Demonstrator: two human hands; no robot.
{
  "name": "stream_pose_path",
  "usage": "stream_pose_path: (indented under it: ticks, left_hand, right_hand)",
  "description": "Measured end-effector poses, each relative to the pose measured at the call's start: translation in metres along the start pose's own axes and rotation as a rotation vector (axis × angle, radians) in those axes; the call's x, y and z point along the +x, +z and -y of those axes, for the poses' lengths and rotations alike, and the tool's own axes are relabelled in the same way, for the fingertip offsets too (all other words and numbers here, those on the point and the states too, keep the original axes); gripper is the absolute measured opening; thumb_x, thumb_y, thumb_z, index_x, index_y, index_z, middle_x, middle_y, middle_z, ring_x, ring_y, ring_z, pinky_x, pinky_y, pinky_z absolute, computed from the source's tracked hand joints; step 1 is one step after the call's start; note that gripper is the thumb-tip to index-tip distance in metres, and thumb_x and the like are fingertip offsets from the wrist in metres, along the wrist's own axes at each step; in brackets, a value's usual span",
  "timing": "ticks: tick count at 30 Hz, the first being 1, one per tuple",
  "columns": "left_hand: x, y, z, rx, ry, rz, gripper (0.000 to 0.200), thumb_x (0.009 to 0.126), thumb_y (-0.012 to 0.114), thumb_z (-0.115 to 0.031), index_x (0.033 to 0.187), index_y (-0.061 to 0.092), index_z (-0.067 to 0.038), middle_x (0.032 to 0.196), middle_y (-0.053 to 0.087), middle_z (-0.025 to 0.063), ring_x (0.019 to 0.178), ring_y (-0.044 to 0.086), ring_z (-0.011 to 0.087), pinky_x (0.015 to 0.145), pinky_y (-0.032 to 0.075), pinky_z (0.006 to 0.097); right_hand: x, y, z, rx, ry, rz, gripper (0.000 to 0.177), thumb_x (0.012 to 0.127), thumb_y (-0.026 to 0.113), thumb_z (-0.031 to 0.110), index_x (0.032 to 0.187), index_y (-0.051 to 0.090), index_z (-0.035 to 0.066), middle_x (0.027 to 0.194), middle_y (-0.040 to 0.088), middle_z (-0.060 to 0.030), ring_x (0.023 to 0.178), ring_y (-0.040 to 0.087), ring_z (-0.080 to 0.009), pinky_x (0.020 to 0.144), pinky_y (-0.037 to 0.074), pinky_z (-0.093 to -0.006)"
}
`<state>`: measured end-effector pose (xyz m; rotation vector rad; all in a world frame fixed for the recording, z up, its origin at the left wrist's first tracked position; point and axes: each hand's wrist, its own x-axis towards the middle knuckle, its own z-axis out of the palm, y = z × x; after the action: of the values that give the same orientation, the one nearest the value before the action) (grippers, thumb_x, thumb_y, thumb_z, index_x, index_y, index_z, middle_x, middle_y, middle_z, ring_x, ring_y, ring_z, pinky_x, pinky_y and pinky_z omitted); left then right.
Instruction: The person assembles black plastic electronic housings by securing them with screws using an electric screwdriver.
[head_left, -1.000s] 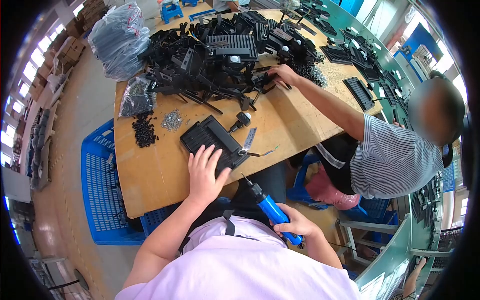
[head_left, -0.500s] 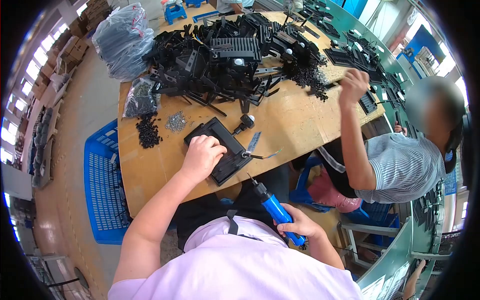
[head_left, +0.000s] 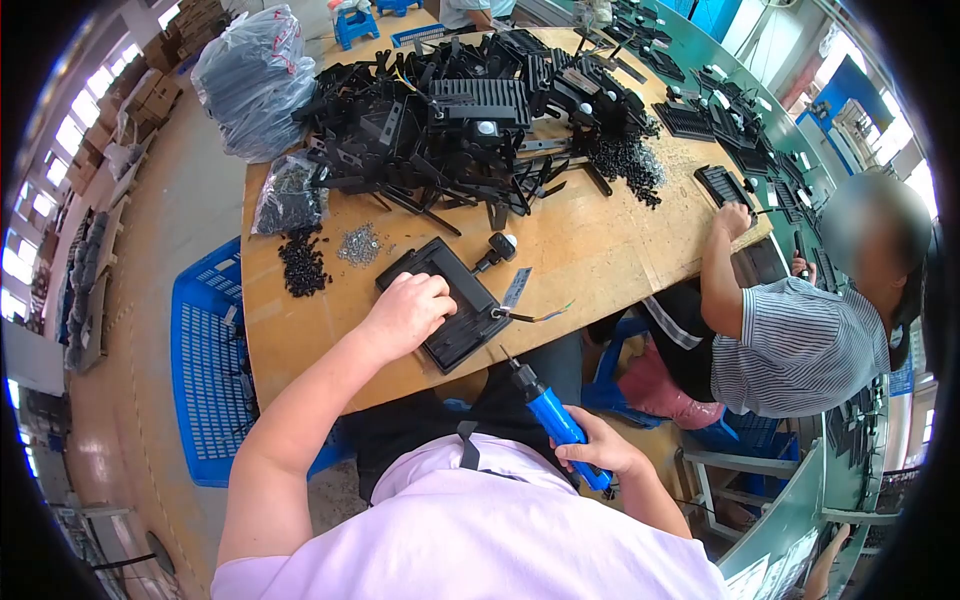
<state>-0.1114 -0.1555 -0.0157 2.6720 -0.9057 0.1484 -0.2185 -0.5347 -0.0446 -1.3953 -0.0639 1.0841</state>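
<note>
Clock centred on the black lamp housing (head_left: pixel 469 322), which lies on the near edge of the wooden surface (head_left: pixel 600 235).

Blue crate (head_left: pixel 208 392) between eight and nine. Black screws (head_left: pixel 303 264) just past nine; silver washers (head_left: pixel 358 244) at ten, both loose. Left hand (head_left: pixel 406 311) over the housing's left part: fingers spread flat a second ago, now curled. Whether they pinch anything, cannot tell. Heap of black brackets (head_left: pixel 400 150) at twelve. Sensor head (head_left: pixel 502 247) between one and two. Wires (head_left: pixel 545 317) near three.

Blue electric screwdriver (head_left: pixel 556 416) grasped in right hand (head_left: pixel 604 444), bit tip near four, apart from the housing. Reading: fingertip handling has replaced the flat palm; driver not engaged.

Between two and three, co-worker's hand (head_left: pixel 735 219), raised half a second ago, now down beside another housing (head_left: pixel 718 187).
</note>
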Motion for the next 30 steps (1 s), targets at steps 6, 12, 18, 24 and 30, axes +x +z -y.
stream_pose_path:
  ticks: [6,12,18,24,30]
  left_hand:
    - [-0.003,0.005,0.004,-0.030,0.005,-0.027,0.019,0.076,0.073,-0.007,0.093,0.064,-0.006,0.096,0.062,0.0071,0.096,0.062,0.0294,0.086,0.049,0.0407]
    - [-0.014,0.020,-0.003,-0.309,-0.272,-0.206,0.017,0.082,0.068,0.000,0.097,0.061,-0.004,0.093,0.067,0.0086,0.083,0.065,0.0237,0.078,0.053,0.0359]
    - [-0.032,0.019,0.004,-1.408,-0.852,-0.476,0.016,0.095,0.064,0.002,0.107,0.061,-0.008,0.100,0.070,0.0072,0.082,0.064,0.0127,0.077,0.054,0.0284]
    - [-0.064,0.023,0.013,-1.907,-0.875,-0.602,0.016,0.097,0.064,-0.003,0.112,0.063,-0.007,0.102,0.069,0.0064,0.088,0.065,0.0140,0.085,0.057,0.0328]
    - [-0.074,0.017,0.004,-1.825,-0.876,-0.508,0.020,0.099,0.063,-0.004,0.119,0.067,-0.003,0.103,0.071,0.0085,0.088,0.067,0.0151,0.086,0.059,0.0358]
  right_hand:
    - [-0.001,0.003,0.002,0.007,0.005,-0.035,0.077,0.084,0.081,0.019,0.146,0.040,-0.001,0.104,0.060,-0.0095,0.083,0.063,-0.0173,0.074,0.054,-0.0328]
    - [-0.003,0.005,0.003,0.005,-0.026,-0.019,0.077,0.088,0.080,0.019,0.149,0.038,-0.002,0.099,0.063,-0.0087,0.082,0.063,-0.0155,0.075,0.054,-0.0308]
    - [-0.002,0.008,0.010,-0.009,-0.029,0.010,0.081,0.086,0.082,0.021,0.150,0.037,-0.002,0.101,0.063,-0.0093,0.085,0.063,-0.0156,0.077,0.054,-0.0311]
    - [0.004,0.014,0.025,-0.088,-0.006,0.034,0.087,0.084,0.084,0.024,0.151,0.035,-0.002,0.107,0.063,-0.0116,0.091,0.064,-0.0175,0.081,0.055,-0.0317]
    - [0.016,0.023,0.035,-0.119,-0.039,0.072,0.085,0.083,0.084,0.024,0.149,0.038,-0.002,0.108,0.061,-0.0104,0.089,0.063,-0.0171,0.078,0.055,-0.0327]
